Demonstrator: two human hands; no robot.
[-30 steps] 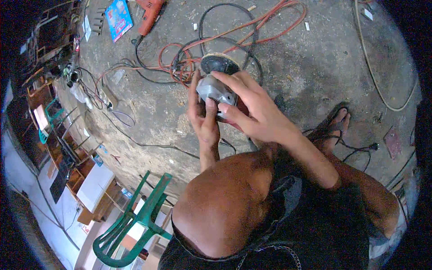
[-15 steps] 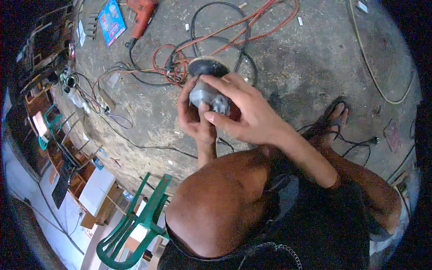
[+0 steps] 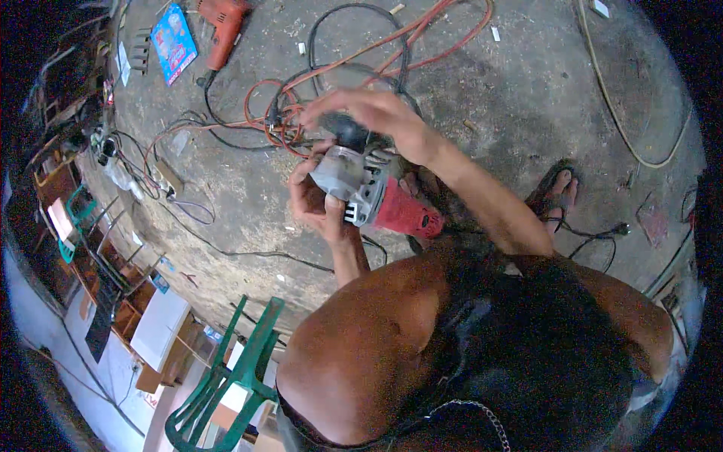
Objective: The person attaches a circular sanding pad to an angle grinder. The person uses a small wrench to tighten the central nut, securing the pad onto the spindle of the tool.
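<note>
Underfoot, a rough grey concrete floor [image 3: 482,98] littered with tangled orange and black cables [image 3: 301,98] and an orange drill [image 3: 222,30] spreads below the red-bodied, grey-headed angle grinder [image 3: 369,192], which the left hand [image 3: 320,203] grips while the right hand [image 3: 376,117] curls over its black top.

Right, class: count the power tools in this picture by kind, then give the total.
Angle grinder, red and grey, held in the left hand and right hand: 1
Electric drill, orange-red, on the floor: 1
Total: 2
</note>
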